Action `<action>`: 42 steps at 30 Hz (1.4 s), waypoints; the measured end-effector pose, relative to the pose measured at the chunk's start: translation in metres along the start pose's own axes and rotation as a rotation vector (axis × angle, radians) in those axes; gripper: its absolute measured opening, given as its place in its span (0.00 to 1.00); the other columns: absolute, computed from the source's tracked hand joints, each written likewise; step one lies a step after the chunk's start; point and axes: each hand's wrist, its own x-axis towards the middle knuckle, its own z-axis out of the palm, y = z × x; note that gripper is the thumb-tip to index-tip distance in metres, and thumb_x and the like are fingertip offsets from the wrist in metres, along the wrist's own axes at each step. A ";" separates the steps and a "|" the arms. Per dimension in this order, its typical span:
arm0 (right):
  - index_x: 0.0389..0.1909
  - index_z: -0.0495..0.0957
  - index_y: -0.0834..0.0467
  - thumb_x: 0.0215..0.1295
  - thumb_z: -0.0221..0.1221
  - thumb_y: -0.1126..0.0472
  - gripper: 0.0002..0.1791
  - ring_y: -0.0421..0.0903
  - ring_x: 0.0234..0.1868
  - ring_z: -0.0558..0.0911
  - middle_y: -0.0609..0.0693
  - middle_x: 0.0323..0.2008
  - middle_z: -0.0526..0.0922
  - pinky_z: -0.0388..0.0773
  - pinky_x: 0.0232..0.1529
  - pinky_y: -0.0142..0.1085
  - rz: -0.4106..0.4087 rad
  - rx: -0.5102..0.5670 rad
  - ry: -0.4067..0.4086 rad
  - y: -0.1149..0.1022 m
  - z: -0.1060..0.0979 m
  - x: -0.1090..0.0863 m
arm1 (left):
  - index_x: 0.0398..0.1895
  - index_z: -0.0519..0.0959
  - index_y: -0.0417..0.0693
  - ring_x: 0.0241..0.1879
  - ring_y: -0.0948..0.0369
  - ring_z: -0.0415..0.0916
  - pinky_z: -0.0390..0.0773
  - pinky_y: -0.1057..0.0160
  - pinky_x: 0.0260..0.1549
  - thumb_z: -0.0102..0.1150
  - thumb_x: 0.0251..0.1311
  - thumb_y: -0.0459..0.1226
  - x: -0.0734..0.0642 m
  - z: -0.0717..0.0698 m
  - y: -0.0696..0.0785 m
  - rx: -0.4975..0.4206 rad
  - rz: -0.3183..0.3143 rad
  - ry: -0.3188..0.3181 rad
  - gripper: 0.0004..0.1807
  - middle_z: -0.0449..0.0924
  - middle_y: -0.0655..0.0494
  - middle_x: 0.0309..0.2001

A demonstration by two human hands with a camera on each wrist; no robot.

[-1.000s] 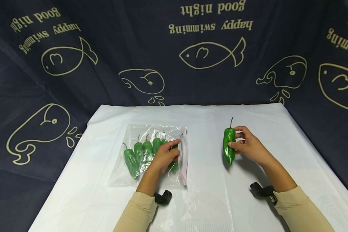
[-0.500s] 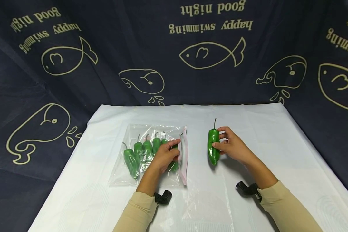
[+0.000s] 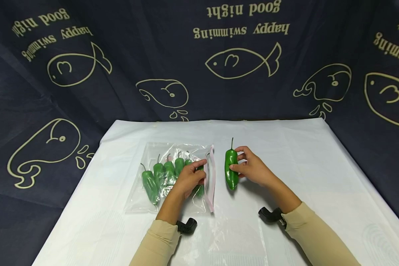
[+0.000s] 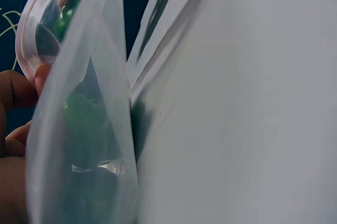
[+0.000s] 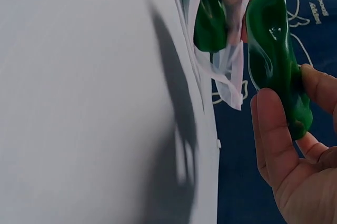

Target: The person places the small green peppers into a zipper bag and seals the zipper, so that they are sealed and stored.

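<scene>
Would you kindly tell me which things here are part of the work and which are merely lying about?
In use: green pepper in right hand; clear zip bag of peppers, gripped by left hand.
Lying about: white table cover; dark fish-print cloth.

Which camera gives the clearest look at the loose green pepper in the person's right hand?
The head view: the whole pepper, stem included, shows in the right hand. The right wrist view shows its glossy body close up, without the stem. The left wrist view misses it.
</scene>
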 end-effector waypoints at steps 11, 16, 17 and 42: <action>0.67 0.59 0.61 0.64 0.64 0.64 0.34 0.51 0.35 0.83 0.65 0.49 0.71 0.83 0.35 0.53 0.016 0.024 -0.038 0.001 0.017 0.014 | 0.67 0.70 0.33 0.24 0.66 0.71 0.79 0.68 0.27 0.50 0.49 0.22 0.001 0.000 -0.001 0.010 -0.004 -0.003 0.35 0.71 0.54 0.27; 0.66 0.59 0.60 0.64 0.64 0.65 0.34 0.51 0.34 0.82 0.65 0.48 0.72 0.83 0.34 0.52 0.025 0.037 -0.040 0.000 0.025 0.019 | 0.67 0.70 0.33 0.25 0.66 0.72 0.79 0.68 0.27 0.50 0.49 0.23 0.001 0.000 -0.001 0.011 -0.005 0.000 0.35 0.71 0.54 0.27; 0.66 0.60 0.60 0.64 0.65 0.65 0.33 0.51 0.34 0.82 0.65 0.48 0.72 0.83 0.34 0.52 0.028 0.037 -0.041 0.000 0.026 0.021 | 0.67 0.70 0.33 0.24 0.66 0.72 0.79 0.68 0.27 0.50 0.49 0.23 0.001 0.000 -0.001 0.013 -0.004 -0.001 0.35 0.71 0.55 0.27; 0.64 0.69 0.59 0.67 0.59 0.64 0.25 0.49 0.37 0.82 0.60 0.46 0.74 0.84 0.30 0.41 0.084 -0.081 -0.023 0.005 0.049 0.032 | 0.67 0.66 0.27 0.25 0.65 0.71 0.78 0.68 0.28 0.49 0.50 0.22 -0.009 0.001 0.017 0.035 -0.012 -0.055 0.35 0.70 0.55 0.26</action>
